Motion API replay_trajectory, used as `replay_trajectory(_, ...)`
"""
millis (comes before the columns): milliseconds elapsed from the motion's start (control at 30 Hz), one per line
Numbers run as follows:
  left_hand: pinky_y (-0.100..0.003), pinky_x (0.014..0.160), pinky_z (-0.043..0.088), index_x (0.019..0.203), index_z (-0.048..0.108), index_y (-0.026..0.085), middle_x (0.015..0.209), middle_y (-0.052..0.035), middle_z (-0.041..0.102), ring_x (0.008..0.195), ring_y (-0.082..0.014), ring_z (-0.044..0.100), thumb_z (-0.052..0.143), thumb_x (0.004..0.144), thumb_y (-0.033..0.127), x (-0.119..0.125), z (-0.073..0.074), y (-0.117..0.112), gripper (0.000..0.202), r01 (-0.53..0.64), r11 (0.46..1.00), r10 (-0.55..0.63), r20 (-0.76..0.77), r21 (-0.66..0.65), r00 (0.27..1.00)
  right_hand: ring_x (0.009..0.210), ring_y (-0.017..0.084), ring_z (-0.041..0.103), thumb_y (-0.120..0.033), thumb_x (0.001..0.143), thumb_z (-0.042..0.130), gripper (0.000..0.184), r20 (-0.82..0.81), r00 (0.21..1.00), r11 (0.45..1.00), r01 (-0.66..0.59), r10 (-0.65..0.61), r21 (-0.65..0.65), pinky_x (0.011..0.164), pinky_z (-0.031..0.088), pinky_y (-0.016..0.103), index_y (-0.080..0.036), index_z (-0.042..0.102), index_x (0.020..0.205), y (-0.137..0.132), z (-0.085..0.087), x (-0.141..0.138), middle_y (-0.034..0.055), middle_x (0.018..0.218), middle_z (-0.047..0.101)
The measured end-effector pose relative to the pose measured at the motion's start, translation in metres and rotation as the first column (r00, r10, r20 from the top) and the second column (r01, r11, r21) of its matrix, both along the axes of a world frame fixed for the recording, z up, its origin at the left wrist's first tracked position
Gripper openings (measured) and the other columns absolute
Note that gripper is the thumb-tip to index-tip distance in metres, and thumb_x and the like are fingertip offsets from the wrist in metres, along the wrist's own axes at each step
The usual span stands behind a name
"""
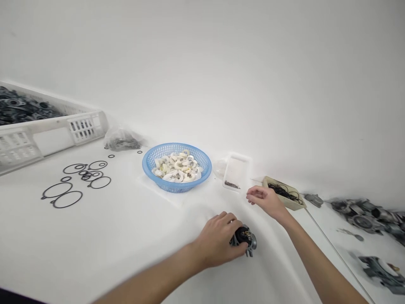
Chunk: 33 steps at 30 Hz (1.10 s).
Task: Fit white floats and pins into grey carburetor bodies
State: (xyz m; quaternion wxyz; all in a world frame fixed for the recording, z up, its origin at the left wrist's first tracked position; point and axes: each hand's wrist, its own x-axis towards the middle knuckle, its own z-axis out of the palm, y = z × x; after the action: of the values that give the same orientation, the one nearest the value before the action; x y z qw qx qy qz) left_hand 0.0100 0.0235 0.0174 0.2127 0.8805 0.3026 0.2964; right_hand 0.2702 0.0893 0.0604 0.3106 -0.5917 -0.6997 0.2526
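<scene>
My left hand is wrapped round a small grey metal carburetor with a dark centre and brass bits, low over the white table. Its fingers hide much of the carburetor's left side. My right hand hovers beyond it with thumb and fingertips drawn together; whatever they pinch is too small to make out. Just left of those fingertips is a shallow white tray with a few thin dark metal pins at its near end. Behind the right wrist stands a cream box of black rings.
A blue basket holds white ring-like parts. Black rubber gaskets lie at left, near a clear bag and a white crate of metal parts. More carburetor bodies are piled at right, with another carburetor nearer.
</scene>
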Motion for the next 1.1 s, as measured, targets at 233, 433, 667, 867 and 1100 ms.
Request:
replay_trajectory(233,-0.038,0.087,0.055,0.117,0.065,0.023,0.111,-0.004,0.071,0.098,-0.024,0.066,0.071,0.091,0.029,0.003,0.001,-0.002,0.028,0.007,1.0,-0.007,0.016,-0.012,1.0,0.07,0.019,0.063,-0.052,0.083,0.084,0.036,-0.415,0.908,0.995,0.011,-0.053,-0.102,0.059,0.052,0.029,-0.019,0.075,0.092,-0.084,-0.022,-0.011,0.0072,0.084,0.072)
replay_trajectory(433,-0.037,0.087,0.056,0.12,0.064,0.025,0.114,-0.0046,0.069,0.1,-0.0239,0.065,0.069,0.091,0.024,0.006,0.002,-0.003,0.03,-0.008,0.999,0.01,0.041,-0.045,0.999,0.054,0.011,0.043,-0.054,0.082,0.084,0.037,-0.517,0.843,0.986,0.087,-0.147,-0.139,0.047,0.032,0.025,-0.019,0.074,0.088,-0.095,-0.037,-0.021,0.0044,0.08,0.069)
replay_trajectory(667,-0.038,0.093,0.057,0.124,0.063,0.028,0.12,-0.0046,0.067,0.109,-0.0249,0.065,0.068,0.093,0.026,0.009,-0.001,-0.002,0.031,-0.015,0.994,0.023,0.069,-0.108,0.997,0.053,0.008,0.038,-0.049,0.084,0.083,0.031,-0.612,0.776,0.981,0.045,-0.152,-0.187,0.048,0.029,0.025,-0.02,0.074,0.086,-0.099,-0.036,-0.022,0.0023,0.081,0.065)
replay_trajectory(867,-0.038,0.094,0.057,0.127,0.064,0.029,0.123,-0.0045,0.067,0.11,-0.0243,0.066,0.065,0.095,0.027,0.01,0.002,-0.002,0.031,-0.005,0.985,0.014,0.049,-0.172,0.999,0.051,0.008,0.037,-0.046,0.085,0.082,0.027,-0.611,0.785,0.984,-0.007,-0.104,-0.177,0.047,0.028,0.024,-0.019,0.074,0.085,-0.1,-0.036,-0.023,-0.0017,0.067,0.057)
replay_trajectory(1100,-0.039,0.095,0.058,0.129,0.062,0.03,0.124,-0.0038,0.068,0.112,-0.0247,0.066,0.064,0.096,0.028,0.01,0.002,-0.003,0.033,-0.003,0.984,0.006,0.019,-0.18,1.0,0.052,0.007,0.038,-0.047,0.084,0.082,0.03,-0.638,0.76,0.975,-0.025,-0.125,-0.22,0.045,0.029,0.022,-0.019,0.072,0.089,-0.097,-0.038,-0.023,0.0012,0.077,0.064)
